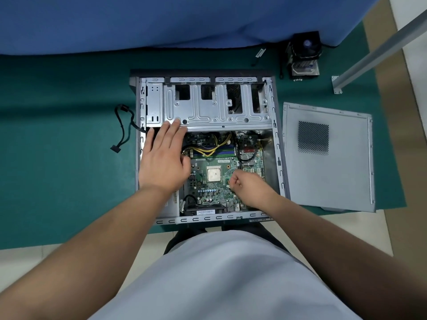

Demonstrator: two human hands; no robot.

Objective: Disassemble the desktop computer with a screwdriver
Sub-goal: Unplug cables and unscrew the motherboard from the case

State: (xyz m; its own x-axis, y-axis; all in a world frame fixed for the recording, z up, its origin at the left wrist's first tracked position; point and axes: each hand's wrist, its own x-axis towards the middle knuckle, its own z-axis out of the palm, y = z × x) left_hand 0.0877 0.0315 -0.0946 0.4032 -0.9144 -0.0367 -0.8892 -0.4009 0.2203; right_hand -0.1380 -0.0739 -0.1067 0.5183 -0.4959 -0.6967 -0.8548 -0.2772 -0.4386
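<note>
We have the grey steel desktop case (208, 116) open on the green bench (69, 135); its grey perforated side panel (328, 155) and black-finned cooler (305, 54) lie apart. The green motherboard (215, 179) and yellow cables (210, 146) remain. Our left hand (164, 158) rests flat, fingers straight; our right hand (249, 185) is curled, contents unclear.

- Open computer case (275, 139) lying at mid desk (69, 181), motherboard (215, 181) inside its near half.
- Side panel (342, 172) flat just right of case.
- Cooler (303, 56) behind, far right.
- Loose cable (123, 128) left of case.
</note>
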